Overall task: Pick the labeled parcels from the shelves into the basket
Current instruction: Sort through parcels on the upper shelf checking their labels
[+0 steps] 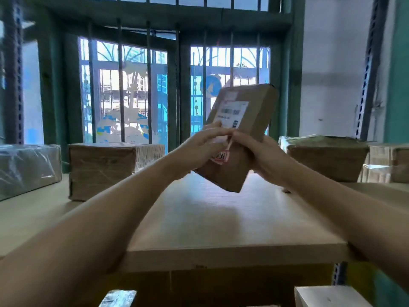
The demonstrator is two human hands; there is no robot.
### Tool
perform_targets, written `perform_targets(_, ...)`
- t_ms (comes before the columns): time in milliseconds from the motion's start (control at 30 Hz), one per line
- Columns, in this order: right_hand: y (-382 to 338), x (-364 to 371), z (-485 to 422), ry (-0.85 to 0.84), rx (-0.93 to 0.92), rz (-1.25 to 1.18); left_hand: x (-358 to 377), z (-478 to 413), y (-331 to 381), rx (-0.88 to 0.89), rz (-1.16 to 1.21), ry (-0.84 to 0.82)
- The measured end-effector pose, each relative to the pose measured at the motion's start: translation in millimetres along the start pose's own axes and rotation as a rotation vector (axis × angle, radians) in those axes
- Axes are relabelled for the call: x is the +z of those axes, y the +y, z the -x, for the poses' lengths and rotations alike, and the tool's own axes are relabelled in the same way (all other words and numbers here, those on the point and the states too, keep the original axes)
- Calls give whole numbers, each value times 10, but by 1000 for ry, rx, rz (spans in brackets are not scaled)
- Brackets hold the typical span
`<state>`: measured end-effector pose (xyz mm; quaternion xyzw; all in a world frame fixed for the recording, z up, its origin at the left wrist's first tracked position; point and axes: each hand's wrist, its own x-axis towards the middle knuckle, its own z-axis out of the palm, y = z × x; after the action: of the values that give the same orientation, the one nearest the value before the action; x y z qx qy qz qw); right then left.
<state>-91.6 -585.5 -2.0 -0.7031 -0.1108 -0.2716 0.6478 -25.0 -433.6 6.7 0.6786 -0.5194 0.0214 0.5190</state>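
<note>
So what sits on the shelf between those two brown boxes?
Nothing: the head view shows bare shelf between left box and right box; the held parcel hangs above.

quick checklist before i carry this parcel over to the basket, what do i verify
1. Left hand holds the parcel: ok.
2. Right hand holds its lower edge: ok.
3. Label faces the camera: ok; its text is blurred, cannot tell.
4. Parcel clear of the shelf board: ok, appears lifted and tilted.
5. Brown box at left apart from the parcel: ok.
6. Basket location: cannot tell, not in view.
</note>
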Motion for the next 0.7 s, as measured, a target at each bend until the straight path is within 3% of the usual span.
perform_targets(100, -65, -96, 29, 178, -122, -7, -50, -21, -70, 39, -227, 297)
perform_targets(167, -81, -129, 45, 204, -164, -21, -101, 10, -51, 4, -143, 383)
perform_targets(267, -58, -108, 65, 220, -202, -14, -108, 50, -42, -36, 103, 302)
perform_targets(433, -149, -106, 138, 335, -233, 176, -98, 61, 9, -15, 180, 254)
perform_targets(700, -337, 43, 199, 252, -228, 75, -182, 150, 74, -22, 254, 130)
